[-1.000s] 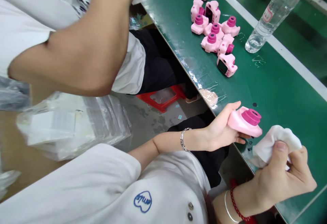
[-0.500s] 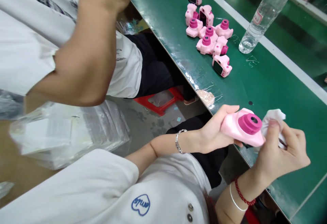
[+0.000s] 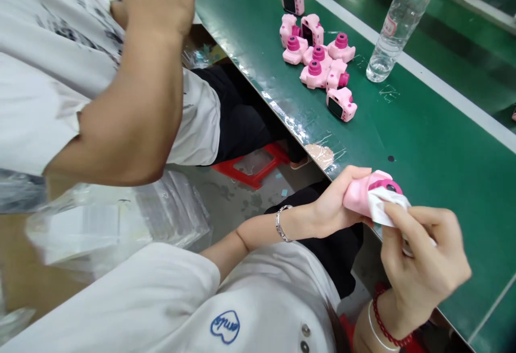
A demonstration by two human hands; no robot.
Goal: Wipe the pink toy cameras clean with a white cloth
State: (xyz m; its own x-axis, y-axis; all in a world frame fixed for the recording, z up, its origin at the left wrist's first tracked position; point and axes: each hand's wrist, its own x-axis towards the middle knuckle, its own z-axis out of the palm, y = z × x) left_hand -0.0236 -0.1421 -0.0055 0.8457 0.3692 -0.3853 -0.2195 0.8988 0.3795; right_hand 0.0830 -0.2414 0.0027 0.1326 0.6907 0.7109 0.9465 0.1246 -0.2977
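Observation:
My left hand (image 3: 332, 205) is closed around one end of a pink toy camera (image 3: 357, 194), holding it over the near edge of the green table. The camera's magenta lens faces up and is partly covered by a white cloth (image 3: 382, 208). That cloth is pinched in the fingers of my right hand (image 3: 427, 251) and pressed against the camera's front. On the table beyond, several more pink toy cameras (image 3: 316, 73) stand in a cluster, some with lenses up and some with dark screens showing.
A clear plastic bottle (image 3: 385, 47) stands behind the cameras on the green table (image 3: 435, 143). At the left sits a co-worker, whose bent arm (image 3: 133, 111) is close by. Clear plastic bags (image 3: 121, 218) lie below that arm, and a red stool (image 3: 252, 167) is under the table.
My right hand has brought the white cloth leftward from the camera's side onto its front, covering part of the lens. The view has shifted slightly; my left hand keeps its hold.

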